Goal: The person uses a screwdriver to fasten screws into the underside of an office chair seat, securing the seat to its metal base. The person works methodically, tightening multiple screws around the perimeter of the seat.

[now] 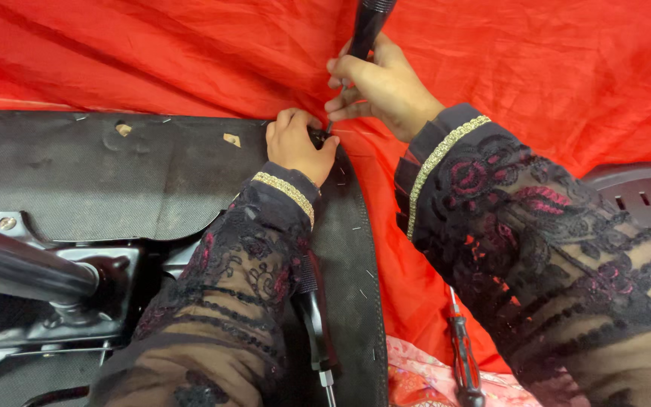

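Black lace sleeves with gold braid cuffs are filling the foreground, the right sleeve [566, 249] lying over the wide red crinkled cloth [152, 53] that is spreading across the whole top and right of the view. Next in size, the upturned black fabric-covered seat base [99, 173] is taking up the left half, its curved stapled edge running down the middle and meeting the red cloth with no gap. At lower left, a black metal bracket with a thick column [47, 279] is crowding the seat's underside, leaving open room only along the upper flat part, where two small torn holes are showing. A grey slotted plastic panel [642, 203] is peeking in at the right edge. The right hand [386, 87] is clamping around the black ribbed-handled screwdriver [369, 26], its tip pointing down at the seat's rim. The left hand [295, 143] is curling closed, pressing on that rim just beside the tip. Two spare screwdrivers, one black-handled [318, 332] and one dark red-handled [463, 354], are lying near the bottom edge.
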